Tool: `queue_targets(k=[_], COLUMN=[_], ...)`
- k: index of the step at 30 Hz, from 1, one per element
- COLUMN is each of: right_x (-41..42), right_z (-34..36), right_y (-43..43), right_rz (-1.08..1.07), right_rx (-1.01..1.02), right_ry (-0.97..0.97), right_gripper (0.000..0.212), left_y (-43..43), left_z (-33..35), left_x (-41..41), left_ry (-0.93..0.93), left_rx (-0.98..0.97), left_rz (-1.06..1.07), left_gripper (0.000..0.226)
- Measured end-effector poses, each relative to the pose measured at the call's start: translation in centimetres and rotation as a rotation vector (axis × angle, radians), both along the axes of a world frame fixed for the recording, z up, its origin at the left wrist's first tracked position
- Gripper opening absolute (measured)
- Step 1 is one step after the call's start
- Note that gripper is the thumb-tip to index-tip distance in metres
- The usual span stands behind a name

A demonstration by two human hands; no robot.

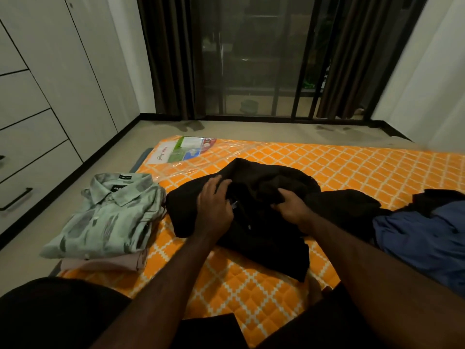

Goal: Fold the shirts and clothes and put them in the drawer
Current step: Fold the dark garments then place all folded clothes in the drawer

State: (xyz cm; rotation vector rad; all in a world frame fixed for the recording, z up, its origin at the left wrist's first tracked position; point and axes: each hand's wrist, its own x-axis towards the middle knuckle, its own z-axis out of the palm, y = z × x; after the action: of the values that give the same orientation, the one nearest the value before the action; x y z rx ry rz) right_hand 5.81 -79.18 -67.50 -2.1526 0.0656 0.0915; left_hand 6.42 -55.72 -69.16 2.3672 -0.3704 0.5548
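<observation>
Both hands work the black garment [254,210] at the middle of the mattress [352,162]: the left hand [214,205] lies on its left part with fingers bent over a fold, and the right hand [292,204] is curled round a bunch of the cloth, the two a little apart. Farthest left, a folded green patterned shirt [108,217] sits on a folded pale pink piece [110,263] at the mattress edge, beside the drawer fronts [30,152]. The black cloth looks soft, limp and light, so it should slump unless taken at seams or shoulders and smoothed flat. Right of it lies a crumpled blue garment [422,238], equally floppy. The mattress is quilted orange with a white lattice, under glossy plastic wrap that may be slippery.
</observation>
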Motion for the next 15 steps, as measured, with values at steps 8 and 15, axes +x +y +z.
queue_targets(k=[8, 15], right_x=[-2.2, 0.1], right_z=[0.4, 3.2], right_y=[8.2, 6.2], right_rz=[0.404, -0.011], right_rx=[0.106, 0.259], right_ry=[0.243, -0.047], right_gripper=[0.054, 0.028], left_y=[1.4, 1.6], left_z=[-1.4, -2.0], left_x=[0.0, -0.8], left_ry=[0.297, 0.323], left_rx=[-0.353, -0.392], left_rz=[0.011, 0.15], left_gripper=[0.047, 0.032])
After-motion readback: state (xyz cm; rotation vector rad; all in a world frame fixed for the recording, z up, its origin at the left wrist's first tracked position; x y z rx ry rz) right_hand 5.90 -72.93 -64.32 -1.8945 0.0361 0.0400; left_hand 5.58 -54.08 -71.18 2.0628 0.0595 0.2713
